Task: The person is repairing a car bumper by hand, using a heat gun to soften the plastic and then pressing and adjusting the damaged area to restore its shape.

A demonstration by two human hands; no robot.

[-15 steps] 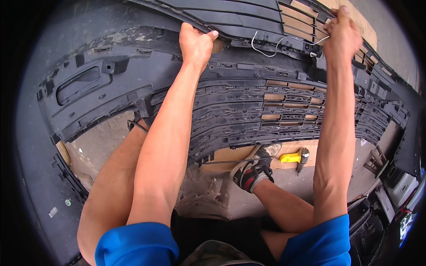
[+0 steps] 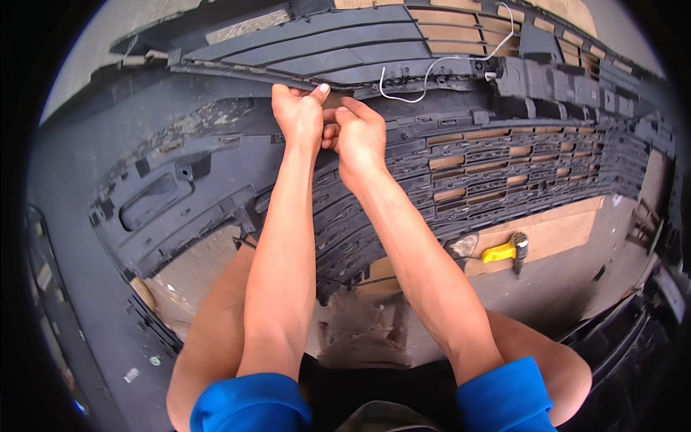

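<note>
Fingers (image 2: 323, 89) at dark slatted panel (image 2: 374, 33)

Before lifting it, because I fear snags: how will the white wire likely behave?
The white wire looks thin, so probably light. Its loose curves suggest it bends easily. Lying across the slatted panel, it might catch.

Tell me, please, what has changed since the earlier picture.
The right hand has moved left to beside the left hand, apparently letting go of the white wire. The wire now curves up across the slatted panel, untouched. The left hand stays at the panel's edge; the yellow-handled tool still lies partly on the cardboard.
</note>
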